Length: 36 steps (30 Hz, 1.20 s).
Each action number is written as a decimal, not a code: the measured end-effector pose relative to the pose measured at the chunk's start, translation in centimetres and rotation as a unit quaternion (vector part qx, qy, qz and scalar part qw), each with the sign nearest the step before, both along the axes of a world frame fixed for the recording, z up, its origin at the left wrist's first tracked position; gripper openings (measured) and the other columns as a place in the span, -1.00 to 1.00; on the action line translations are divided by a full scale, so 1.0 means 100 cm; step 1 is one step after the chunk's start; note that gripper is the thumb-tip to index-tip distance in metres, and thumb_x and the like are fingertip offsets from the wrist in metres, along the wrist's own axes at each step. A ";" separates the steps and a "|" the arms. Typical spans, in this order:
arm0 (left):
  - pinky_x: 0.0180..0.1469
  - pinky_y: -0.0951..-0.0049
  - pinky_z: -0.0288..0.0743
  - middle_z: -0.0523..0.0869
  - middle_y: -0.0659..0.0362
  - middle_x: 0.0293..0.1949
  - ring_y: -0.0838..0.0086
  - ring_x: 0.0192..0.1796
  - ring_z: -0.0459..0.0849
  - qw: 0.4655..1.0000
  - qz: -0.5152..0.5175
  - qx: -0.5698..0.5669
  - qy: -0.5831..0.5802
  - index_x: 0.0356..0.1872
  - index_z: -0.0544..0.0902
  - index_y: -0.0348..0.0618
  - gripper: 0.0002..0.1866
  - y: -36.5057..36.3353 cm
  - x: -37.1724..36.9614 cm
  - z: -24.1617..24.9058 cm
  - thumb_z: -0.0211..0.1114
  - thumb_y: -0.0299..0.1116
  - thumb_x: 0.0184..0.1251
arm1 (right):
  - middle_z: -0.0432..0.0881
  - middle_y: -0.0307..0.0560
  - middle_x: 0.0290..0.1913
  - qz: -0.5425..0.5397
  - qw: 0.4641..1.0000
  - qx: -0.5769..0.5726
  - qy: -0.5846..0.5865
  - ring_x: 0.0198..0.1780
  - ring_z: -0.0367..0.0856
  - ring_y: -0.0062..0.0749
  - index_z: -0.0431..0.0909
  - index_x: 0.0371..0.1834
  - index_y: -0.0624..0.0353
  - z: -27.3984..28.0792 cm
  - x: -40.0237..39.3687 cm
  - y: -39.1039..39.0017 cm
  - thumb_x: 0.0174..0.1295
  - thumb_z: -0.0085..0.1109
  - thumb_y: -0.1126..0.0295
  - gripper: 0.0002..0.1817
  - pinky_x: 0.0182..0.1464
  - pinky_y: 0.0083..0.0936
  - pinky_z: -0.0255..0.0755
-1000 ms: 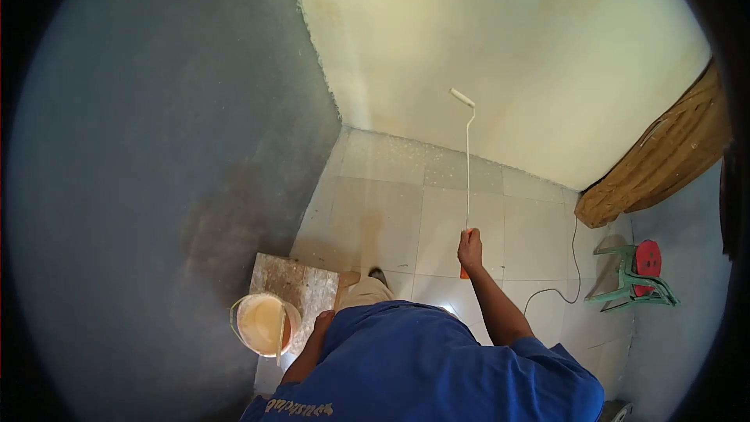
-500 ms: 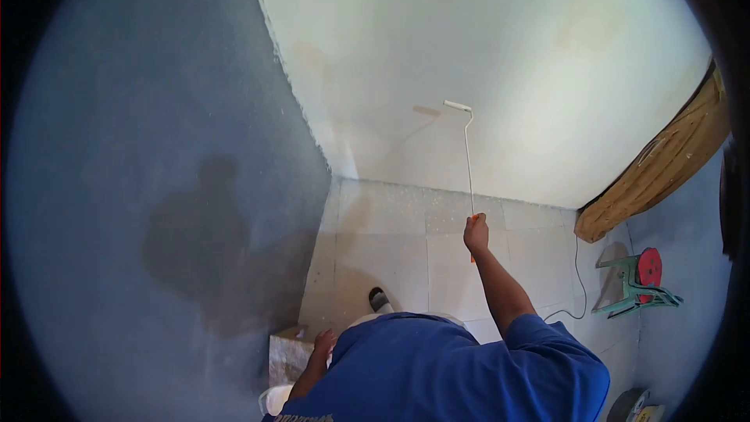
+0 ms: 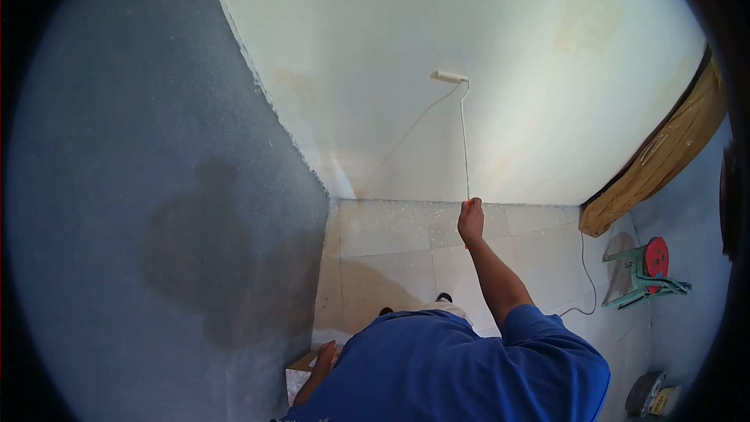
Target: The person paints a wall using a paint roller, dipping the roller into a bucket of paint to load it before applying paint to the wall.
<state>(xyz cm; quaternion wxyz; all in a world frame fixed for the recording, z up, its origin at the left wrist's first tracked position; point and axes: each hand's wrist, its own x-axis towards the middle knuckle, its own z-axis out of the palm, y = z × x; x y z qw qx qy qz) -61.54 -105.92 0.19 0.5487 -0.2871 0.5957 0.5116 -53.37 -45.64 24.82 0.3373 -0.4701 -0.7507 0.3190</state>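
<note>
My right hand (image 3: 470,219) is raised and closed around the handle of a paint roller (image 3: 451,76). Its long thin rod runs up to the white roller head, which lies against the cream wall (image 3: 500,47) ahead. My left hand (image 3: 326,354) hangs low beside my blue shirt, close to a stone block (image 3: 298,375) at the bottom edge. Whether that hand holds anything is not visible.
A dark grey wall (image 3: 156,187) with a damp patch stands at the left. The floor is pale tile (image 3: 391,242). A wooden door (image 3: 664,156) is at the right, with a red and green cable reel (image 3: 648,270) and a thin cable below it.
My right hand has lifted the roller higher up the cream wall. The view has tilted upward, and the paint bucket by the block has dropped out of sight.
</note>
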 end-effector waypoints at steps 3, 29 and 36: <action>-0.07 0.06 0.39 0.52 0.16 -0.03 0.22 -0.09 0.52 1.000 0.008 -0.008 0.020 0.21 0.39 0.06 -0.47 0.007 0.013 -0.001 0.17 0.02 0.28 | 0.55 0.27 -0.24 0.001 1.000 0.006 0.025 -0.16 0.53 0.18 0.33 -0.11 0.30 0.004 -0.009 0.011 0.34 -0.04 0.29 -0.74 -0.13 -0.08 0.40; 0.01 0.24 0.40 0.53 0.03 -0.08 0.26 -0.06 0.50 0.992 -0.020 -0.053 0.112 0.19 0.40 -0.16 -0.45 0.037 -0.001 0.051 0.18 -0.03 0.29 | 0.54 0.25 -0.25 -0.005 0.999 0.021 0.046 -0.19 0.53 0.16 0.32 -0.09 0.28 0.013 -0.023 0.030 0.35 -0.02 0.28 -0.73 -0.14 -0.12 0.40; -0.01 0.23 0.40 0.54 0.03 -0.09 0.27 -0.07 0.51 0.991 -0.038 -0.045 0.116 0.18 0.41 -0.15 -0.46 0.030 -0.001 0.062 0.19 -0.03 0.29 | 0.54 0.25 -0.26 -0.007 0.997 0.054 0.046 -0.20 0.53 0.15 0.31 -0.11 0.30 0.038 -0.035 0.033 0.36 -0.04 0.30 -0.74 -0.16 -0.12 0.40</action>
